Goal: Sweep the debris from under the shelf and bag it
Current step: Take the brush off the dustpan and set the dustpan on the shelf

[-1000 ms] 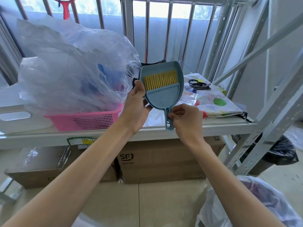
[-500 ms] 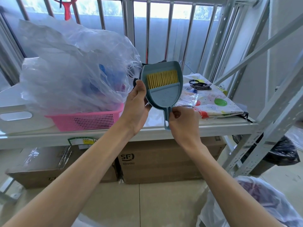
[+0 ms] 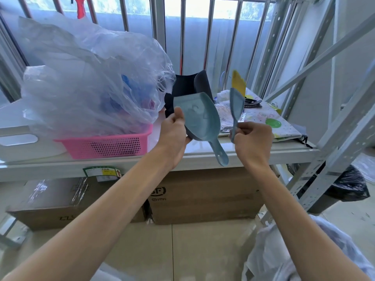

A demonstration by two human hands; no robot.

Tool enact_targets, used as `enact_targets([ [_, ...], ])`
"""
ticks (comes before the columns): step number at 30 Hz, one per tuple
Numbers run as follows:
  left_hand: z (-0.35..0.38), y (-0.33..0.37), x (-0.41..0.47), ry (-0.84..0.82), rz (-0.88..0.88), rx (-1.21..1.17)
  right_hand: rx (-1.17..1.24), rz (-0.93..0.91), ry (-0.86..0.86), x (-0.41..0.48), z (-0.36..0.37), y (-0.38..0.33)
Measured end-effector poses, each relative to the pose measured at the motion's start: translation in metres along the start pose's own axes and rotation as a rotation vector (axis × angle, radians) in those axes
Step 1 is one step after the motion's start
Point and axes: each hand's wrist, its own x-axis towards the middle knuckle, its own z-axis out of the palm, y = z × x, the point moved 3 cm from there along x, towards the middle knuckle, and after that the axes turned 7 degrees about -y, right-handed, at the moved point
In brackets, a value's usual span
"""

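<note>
My left hand grips the rim of a small blue dustpan, held up in front of the shelf with its handle pointing down and right. A matching blue hand brush with yellow bristles stands upright in my right hand, which is closed on its thin handle. Brush and dustpan are apart, a hand's width between them. A white plastic bag lies on the floor at the lower right. No debris shows on the floor tiles under the shelf.
On the shelf stand a pink basket under a big clear plastic bag, a black item and a spotted cloth bag. Two cardboard boxes fill the space under it. A black bin bag sits at the right.
The brush was nested inside the dustpan. My right hand has pulled it out by the handle and moved it right, while the dustpan has tilted in my left hand.
</note>
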Motion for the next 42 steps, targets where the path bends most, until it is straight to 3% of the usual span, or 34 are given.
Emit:
enact_targets([
  [6, -0.003, -0.026, 0.006, 0.224, -0.232, -0.225, -0.032, 0.092, 0.06, 0.008, -0.011, 0.012],
  [10, -0.01, -0.033, 0.006, 0.31, -0.3, -0.347, 0.105, 0.16, 0.018, 0.005, -0.006, 0.011],
  [18, -0.026, -0.043, 0.014, 0.481, -0.364, -0.242, 0.485, 0.396, -0.119, 0.001, 0.009, 0.012],
  [25, -0.033, -0.039, 0.018, 0.474, -0.374, -0.107, 0.531, 0.447, -0.179, 0.005, 0.017, 0.016],
  [34, -0.04, -0.038, 0.018, 0.342, -0.345, -0.04, 0.382, 0.54, -0.187, 0.007, 0.029, 0.028],
  [42, -0.052, -0.035, 0.019, 0.351, -0.353, 0.141, 0.417, 0.58, -0.186, 0.004, 0.028, 0.024],
])
